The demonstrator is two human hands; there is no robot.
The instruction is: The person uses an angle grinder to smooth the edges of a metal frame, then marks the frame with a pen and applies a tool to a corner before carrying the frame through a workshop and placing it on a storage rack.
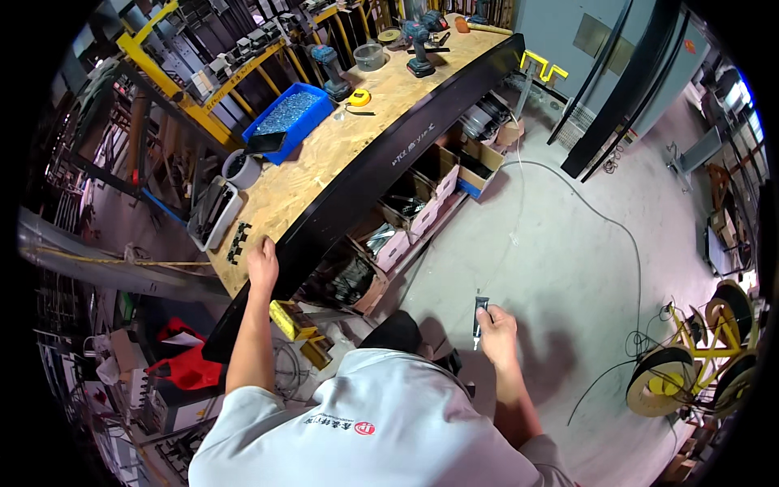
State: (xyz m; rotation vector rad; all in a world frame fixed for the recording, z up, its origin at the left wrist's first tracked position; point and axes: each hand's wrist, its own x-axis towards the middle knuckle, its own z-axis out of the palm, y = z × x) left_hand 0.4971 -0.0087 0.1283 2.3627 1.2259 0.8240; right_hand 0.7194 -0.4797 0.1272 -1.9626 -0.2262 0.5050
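Observation:
A long black metal profile [349, 183] with white marks lies along the near edge of the wooden workbench [304, 191], its near end jutting past the bench. My left hand [261, 266] is curled over the profile's bench-side edge close to that end; its fingertips are partly hidden. Just beside it on the bench sit several small black parts [237, 243] in a row. Away from the bench, over the floor, my right hand [498, 333] pinches a small black fitting [479, 318] with narrow metal ends, held upright between thumb and fingers.
On the bench are a blue bin [292, 118] of small fasteners, a yellow tape measure [359, 97], cordless drills [418, 53] and a hammer [479, 26]. Cardboard boxes [398, 243] of parts stand below. A cable [625, 235] crosses the floor towards reels [661, 381] at right.

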